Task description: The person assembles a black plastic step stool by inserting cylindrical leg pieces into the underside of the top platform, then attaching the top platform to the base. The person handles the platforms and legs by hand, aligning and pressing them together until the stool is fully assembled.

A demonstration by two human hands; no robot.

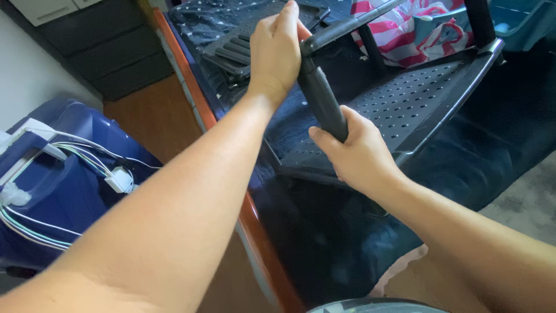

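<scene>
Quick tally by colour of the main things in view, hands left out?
Black: 2, round plastic tube leg and perforated plastic shelf panel
Blue: 1, hard-shell suitcase
Red-and-white: 1, striped bag
White: 1, cable bundle
Total: 5

To your left, a blue suitcase stands by a white wall. Wooden floor lies beyond. A dark cabinet sits behind.

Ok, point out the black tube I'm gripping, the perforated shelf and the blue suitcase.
black tube (317, 95), head view, bare middle between the hands.
perforated shelf (405, 98), head view, holed top surface.
blue suitcase (69, 197), head view, front shell.
</scene>
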